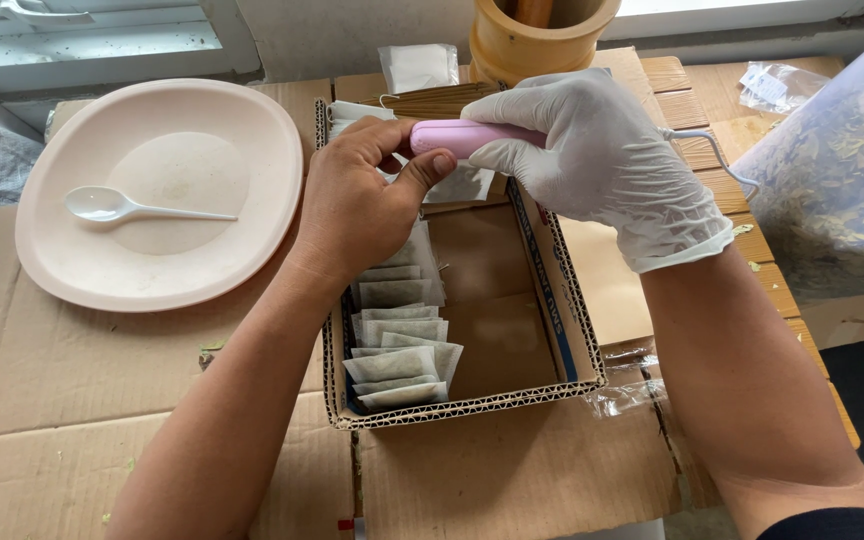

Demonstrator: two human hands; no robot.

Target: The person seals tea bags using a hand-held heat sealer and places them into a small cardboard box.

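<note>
My right hand (597, 150), in a white glove, grips a pink handheld sealer (467, 137) above the far end of a shallow cardboard tray (562, 300). My bare left hand (357, 200) pinches a small white sachet (457, 185) at the sealer's near end, thumb against the pink body. A row of several filled white tea bags (397, 340) stands along the tray's left side; the tray's right half shows bare cardboard.
A cream plate (162, 190) with a white plastic spoon (112, 205) lies at left. A wooden mortar (537, 35) stands behind the tray. A clear bag of dried leaves (837, 180) sits at right. Flattened cardboard (82, 400) covers the work surface.
</note>
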